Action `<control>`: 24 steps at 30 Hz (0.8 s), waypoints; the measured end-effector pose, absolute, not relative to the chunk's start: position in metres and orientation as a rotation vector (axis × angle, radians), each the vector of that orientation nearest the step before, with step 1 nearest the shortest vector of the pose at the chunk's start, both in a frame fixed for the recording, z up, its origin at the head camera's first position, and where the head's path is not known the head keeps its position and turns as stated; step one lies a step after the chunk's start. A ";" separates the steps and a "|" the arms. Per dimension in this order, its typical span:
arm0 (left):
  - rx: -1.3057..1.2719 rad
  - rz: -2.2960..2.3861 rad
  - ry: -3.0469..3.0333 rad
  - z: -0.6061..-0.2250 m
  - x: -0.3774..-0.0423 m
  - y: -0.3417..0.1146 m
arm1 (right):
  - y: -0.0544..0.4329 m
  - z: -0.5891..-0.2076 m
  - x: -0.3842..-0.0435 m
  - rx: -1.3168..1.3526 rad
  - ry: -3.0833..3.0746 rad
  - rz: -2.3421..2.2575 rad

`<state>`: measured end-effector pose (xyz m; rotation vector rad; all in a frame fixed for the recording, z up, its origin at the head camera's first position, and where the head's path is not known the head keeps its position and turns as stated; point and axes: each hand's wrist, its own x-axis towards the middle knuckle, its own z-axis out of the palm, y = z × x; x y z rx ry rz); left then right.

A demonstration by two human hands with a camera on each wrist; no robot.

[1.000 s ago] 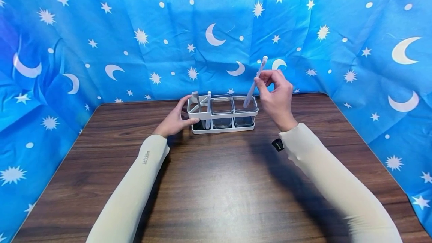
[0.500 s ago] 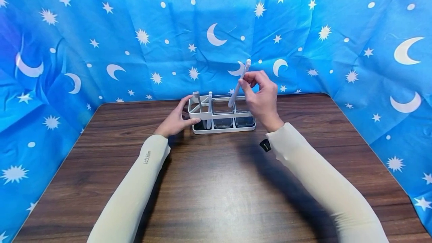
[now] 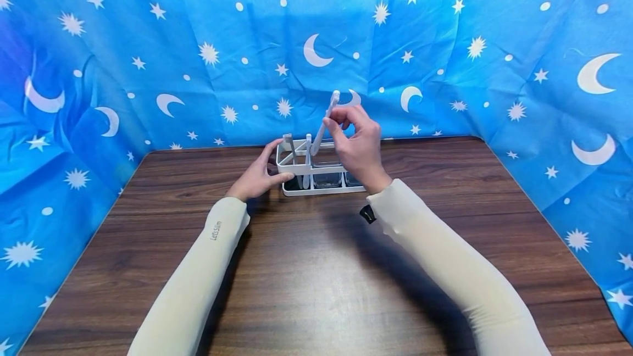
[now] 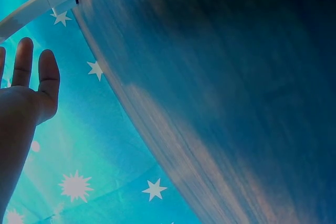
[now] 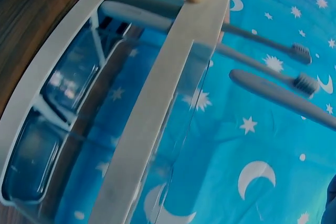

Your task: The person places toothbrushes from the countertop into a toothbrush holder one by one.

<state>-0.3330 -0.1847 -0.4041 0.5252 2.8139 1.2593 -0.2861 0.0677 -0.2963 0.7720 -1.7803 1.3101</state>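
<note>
At the table's far side stands a white toothbrush holder [image 3: 323,193]. My left hand [image 3: 254,177] grips its left end, thumb at the front and fingers behind. Two toothbrushes stand in its left part, a dark grey toothbrush [image 5: 257,39] and a lighter toothbrush [image 5: 257,61], bristles up. My right hand [image 3: 360,139] pinches a third, pale toothbrush [image 3: 319,137] between thumb and fingertips. That one leans, bristle end up, its handle tip above the holder just right of the lighter toothbrush. In the right wrist view, the handle tip of the held brush is outside the holder's upper rail [image 5: 142,124].
Two clear cups sit in the holder's middle and right bays, the middle cup [image 3: 327,180] partly in view behind the rail. The brown wooden table [image 3: 316,268] ends behind the holder at a blue curtain [image 3: 237,32] with moons and stars.
My right hand has moved left over the holder with the toothbrush, from above the right cup to beside the lighter toothbrush. The left hand keeps its place on the holder.
</note>
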 end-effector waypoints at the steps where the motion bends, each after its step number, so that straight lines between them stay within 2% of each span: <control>1: 0.525 1.258 2.813 -0.404 -0.333 -0.184 | 0.066 -0.300 -0.290 0.772 -1.785 1.316; 24: 0.507 1.306 2.796 -0.404 -0.334 -0.184 | 0.040 -0.340 -0.311 0.740 -2.173 1.240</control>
